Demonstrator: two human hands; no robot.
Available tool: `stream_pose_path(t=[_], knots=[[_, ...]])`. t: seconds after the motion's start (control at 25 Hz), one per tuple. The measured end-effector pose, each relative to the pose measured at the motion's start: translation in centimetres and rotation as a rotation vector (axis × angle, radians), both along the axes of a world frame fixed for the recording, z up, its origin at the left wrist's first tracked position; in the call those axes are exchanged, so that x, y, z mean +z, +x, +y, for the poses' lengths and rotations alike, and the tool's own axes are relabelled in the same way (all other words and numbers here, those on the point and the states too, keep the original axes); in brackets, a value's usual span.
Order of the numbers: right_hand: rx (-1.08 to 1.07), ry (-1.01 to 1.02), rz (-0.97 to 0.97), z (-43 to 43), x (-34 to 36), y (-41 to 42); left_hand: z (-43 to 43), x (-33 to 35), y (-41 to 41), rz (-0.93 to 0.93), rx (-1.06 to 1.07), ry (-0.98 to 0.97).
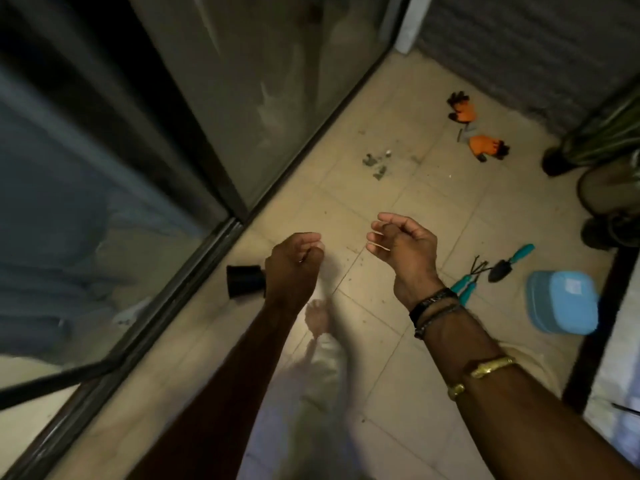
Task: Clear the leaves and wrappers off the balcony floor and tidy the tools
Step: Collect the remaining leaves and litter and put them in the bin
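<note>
beige tile floor [398,209]: runs up to a grey ribbed wall at the far end; fine crumbs sit along the grout lines.
left hand [294,261]: raised over the tiles, back to the camera, clenched into a fist; nothing visible inside it.
right hand [401,244]: raised just beside the left, not touching it; fingers loosely curled and relaxed, grasping nothing.
leaf scraps [375,166]: small grey-green cluster on the tiles beyond the hands, near the door track, well apart from both hands. A white speck lies beside it, too small to identify.
gloves [486,147]: orange pair on the floor past the scraps, near the ribbed wall, lying apart from each other.
trowel [510,263]: teal handle, dark blade, flat on the tiles right of the right wrist.
hand rakes [479,268]: two, with dark prongs and teal handles, just beside the trowel; the handles are partly hidden by the right wrist.
blue box [562,301]: lidded, on the floor just right of the tools.
black pot [244,280]: on its side by the door track, partly hidden behind the left hand.
glass door [242,98]: dusty panes in a dark frame along the left side.
plant pots [602,192]: at the right edge, blurred, with striped leaves above.
bracelets [433,304]: dark bands on the right wrist; gold bangle [490,367] further up the forearm.
foot [317,317]: bare and blurred, on the tiles below the hands.
</note>
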State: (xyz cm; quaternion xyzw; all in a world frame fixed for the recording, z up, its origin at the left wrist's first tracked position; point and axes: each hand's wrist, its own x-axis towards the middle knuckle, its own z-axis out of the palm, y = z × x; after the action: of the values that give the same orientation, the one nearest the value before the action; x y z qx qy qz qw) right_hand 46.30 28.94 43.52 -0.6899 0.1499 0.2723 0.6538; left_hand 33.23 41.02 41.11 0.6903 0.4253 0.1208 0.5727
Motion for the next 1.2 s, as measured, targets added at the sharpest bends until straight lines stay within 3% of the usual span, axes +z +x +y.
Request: stream_pose_path(t=[0.4, 0.68, 0.8, 0.92, 1.08, 1.2], knots=[[-0.124, -0.034, 0.007, 0.2, -8.1, 27.2, 1.1, -6.8, 28.2, 0.021, -0.176, 0.011], [0.075, -0.198, 0.035, 1.4, -23.8, 42.8, 3.3, -21.2, 41.7, 0.325, -0.24, 0.124], [0.323, -0.345, -0.047, 1.8, -32.5, 47.2, 4.2, -29.8, 45.9, 0.436, -0.307, 0.17], [0.752, -0.515, -0.186, 3.7, -41.0, 52.2, 6.6, -38.9, 50.9, 0.508, -0.512, 0.363], [1.197, -0.632, -0.294, 8.5, -50.3, 60.6, 12.3, -50.3, 57.9, 0.547, -0.8, 0.546], [1.465, -0.792, -0.336, 10.8, -54.7, 61.4, 13.1, -55.4, 60.0, 0.531, -0.915, 0.628]])
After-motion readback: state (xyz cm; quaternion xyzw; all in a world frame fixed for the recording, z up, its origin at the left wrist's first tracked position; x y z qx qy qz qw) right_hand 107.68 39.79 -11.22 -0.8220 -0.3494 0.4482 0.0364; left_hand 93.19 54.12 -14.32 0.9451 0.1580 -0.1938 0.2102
